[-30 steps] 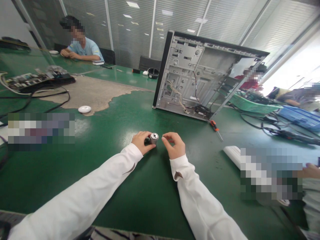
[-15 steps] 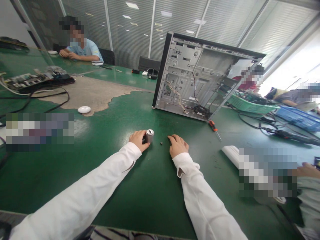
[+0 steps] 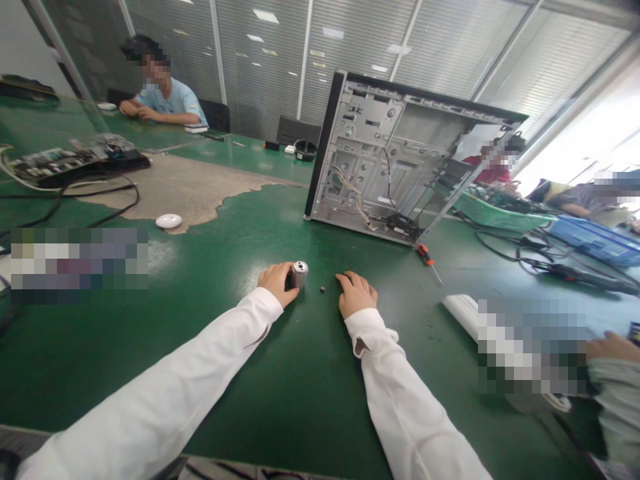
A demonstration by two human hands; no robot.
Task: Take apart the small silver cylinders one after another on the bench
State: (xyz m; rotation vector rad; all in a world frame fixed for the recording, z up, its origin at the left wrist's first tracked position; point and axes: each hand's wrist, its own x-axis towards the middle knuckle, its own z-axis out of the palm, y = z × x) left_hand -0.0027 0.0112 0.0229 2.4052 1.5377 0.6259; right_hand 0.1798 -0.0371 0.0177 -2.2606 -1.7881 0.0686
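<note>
My left hand (image 3: 278, 283) is wrapped round the left side of a small silver metal cylinder (image 3: 300, 274), which stands upright on the green table (image 3: 240, 347). Dark holes show in the cylinder's top. Just right of it lies a tiny dark, round part (image 3: 323, 289), touched by neither hand. My right hand (image 3: 356, 292) rests on the table to the right of that part, fingers apart and holding nothing.
An open computer case (image 3: 390, 160) stands ahead, with an orange screwdriver (image 3: 429, 263) by its lower corner. A white bar-shaped object (image 3: 463, 317) lies right, near another person's hand (image 3: 614, 347). Left are a white oval object (image 3: 169, 221) and cables. Baskets stand far right.
</note>
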